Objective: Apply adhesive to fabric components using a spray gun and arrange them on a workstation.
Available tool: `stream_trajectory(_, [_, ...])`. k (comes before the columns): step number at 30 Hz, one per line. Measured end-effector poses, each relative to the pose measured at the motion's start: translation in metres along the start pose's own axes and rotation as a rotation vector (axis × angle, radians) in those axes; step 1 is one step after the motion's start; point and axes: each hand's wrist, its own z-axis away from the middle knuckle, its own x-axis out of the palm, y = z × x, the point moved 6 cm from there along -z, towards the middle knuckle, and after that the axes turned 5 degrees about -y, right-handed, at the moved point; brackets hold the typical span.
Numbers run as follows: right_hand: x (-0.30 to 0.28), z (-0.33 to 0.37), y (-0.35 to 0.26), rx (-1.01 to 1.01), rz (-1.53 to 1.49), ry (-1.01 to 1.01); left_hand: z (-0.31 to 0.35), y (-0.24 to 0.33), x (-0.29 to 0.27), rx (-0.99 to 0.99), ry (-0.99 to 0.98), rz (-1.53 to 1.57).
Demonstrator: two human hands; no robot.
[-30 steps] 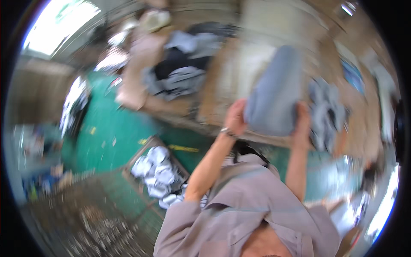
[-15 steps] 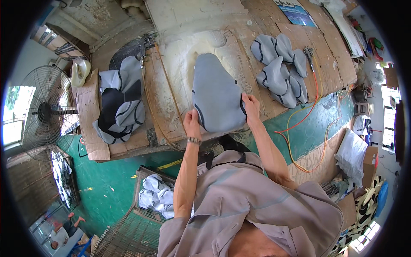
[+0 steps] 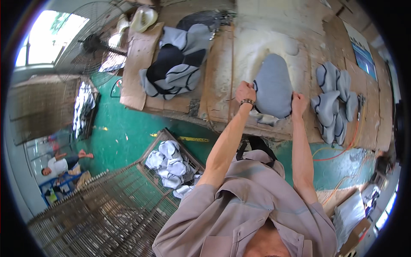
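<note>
A grey, seat-shaped fabric cover (image 3: 274,88) with black edging lies on the workbench, narrow end pointing away from me. My left hand (image 3: 245,92) grips its left edge, fingers curled, a bracelet or watch band on the wrist. Its lower right edge is pinched in my right hand (image 3: 299,103). Both forearms reach up from below. What lies under the cover is hidden, though some grey fabric (image 3: 269,121) shows below its near edge.
Grey and black covers are piled left (image 3: 175,64), with more grey covers (image 3: 334,100) right. The cardboard-topped bench (image 3: 218,92) carries an air hose (image 3: 357,132). A wire cart (image 3: 111,201) holds grey pieces (image 3: 171,160). A fan (image 3: 92,44) stands left; a person (image 3: 58,165) reclines far left.
The view has swung, so the bench and piles appear farther right. Both hands still hold the cover's edges; my left hand now grips farther up its left side.
</note>
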Motion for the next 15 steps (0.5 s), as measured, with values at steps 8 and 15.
stream_trajectory(8, [-0.047,0.072,-0.082,-0.326,-0.040,0.118,-0.024,-0.061,-0.128,0.501,0.506,0.074])
stream_trajectory(15, [0.013,0.171,-0.158,-1.009,0.349,-0.019,-0.090,-0.101,-0.269,0.372,0.863,-0.420])
